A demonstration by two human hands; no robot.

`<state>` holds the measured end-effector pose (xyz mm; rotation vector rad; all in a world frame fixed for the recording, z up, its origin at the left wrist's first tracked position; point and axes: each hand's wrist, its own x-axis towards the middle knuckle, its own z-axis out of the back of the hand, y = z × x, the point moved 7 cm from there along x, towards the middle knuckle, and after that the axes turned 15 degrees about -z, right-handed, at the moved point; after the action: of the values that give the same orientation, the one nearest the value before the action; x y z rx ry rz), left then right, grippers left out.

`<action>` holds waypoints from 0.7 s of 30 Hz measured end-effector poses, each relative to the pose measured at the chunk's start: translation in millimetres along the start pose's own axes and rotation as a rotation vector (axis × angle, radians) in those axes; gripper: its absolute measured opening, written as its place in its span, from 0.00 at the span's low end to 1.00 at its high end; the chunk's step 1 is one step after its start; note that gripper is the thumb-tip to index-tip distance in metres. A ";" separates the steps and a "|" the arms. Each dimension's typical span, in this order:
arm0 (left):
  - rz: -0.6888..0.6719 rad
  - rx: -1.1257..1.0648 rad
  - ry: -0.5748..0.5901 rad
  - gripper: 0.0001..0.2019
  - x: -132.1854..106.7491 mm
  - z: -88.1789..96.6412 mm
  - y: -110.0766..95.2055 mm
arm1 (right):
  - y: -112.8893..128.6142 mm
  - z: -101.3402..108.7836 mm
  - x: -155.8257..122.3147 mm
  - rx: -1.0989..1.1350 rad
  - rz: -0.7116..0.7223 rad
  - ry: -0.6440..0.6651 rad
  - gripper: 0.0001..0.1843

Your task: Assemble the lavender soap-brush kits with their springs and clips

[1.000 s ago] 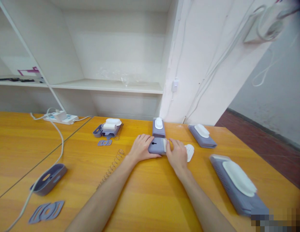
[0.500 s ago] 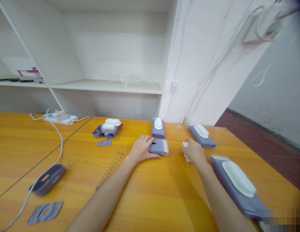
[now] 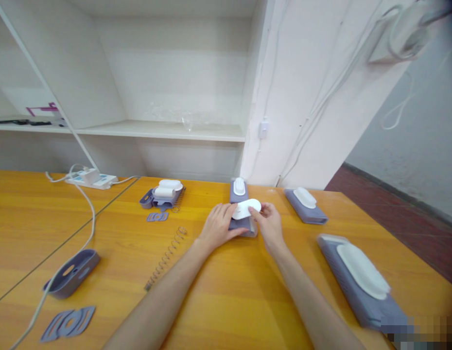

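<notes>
My left hand (image 3: 221, 226) grips a purple-grey plastic case (image 3: 240, 224) on the table, thumb along its near side and fingers over the far side. Over that case, my right hand (image 3: 270, 222) pinches a white oval plastic piece (image 3: 248, 209) between thumb and fingers. The left fingertips also meet the oval piece at its left end. Whether the piece rests on the case or hovers just above it, I cannot tell. Right behind them lies a similar purple-grey case (image 3: 238, 198) with a white oval part on top.
More cases with white ovals lie at the right: a far one (image 3: 306, 206) and a near one (image 3: 362, 272). To the left are a coil spring (image 3: 165, 257), a hollow purple-grey shell (image 3: 75, 273), flat slotted plates (image 3: 68, 323), a parts cluster (image 3: 164, 193) and a power strip (image 3: 92, 178).
My right hand has moved left with the white oval piece, from the table on the right to over the case. My left hand has stayed on the case.
</notes>
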<state>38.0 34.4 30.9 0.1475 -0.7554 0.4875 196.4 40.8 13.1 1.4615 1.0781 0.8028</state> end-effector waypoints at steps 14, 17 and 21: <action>0.026 -0.034 -0.176 0.07 -8.5 22.0 8.0 | 0.1 -27.6 -18.6 -0.725 0.530 0.181 0.17; 0.099 -0.059 -0.144 0.03 -11.8 17.4 15.8 | -2.4 -30.9 -24.8 -0.862 0.591 0.212 0.19; 0.216 -0.044 -0.135 0.07 -17.5 16.0 30.3 | -0.3 -30.2 -31.1 -0.897 0.618 0.197 0.19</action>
<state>2.7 49.8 29.1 0.0583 -0.9192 0.6706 157.6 22.9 20.5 0.9174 0.2635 1.6323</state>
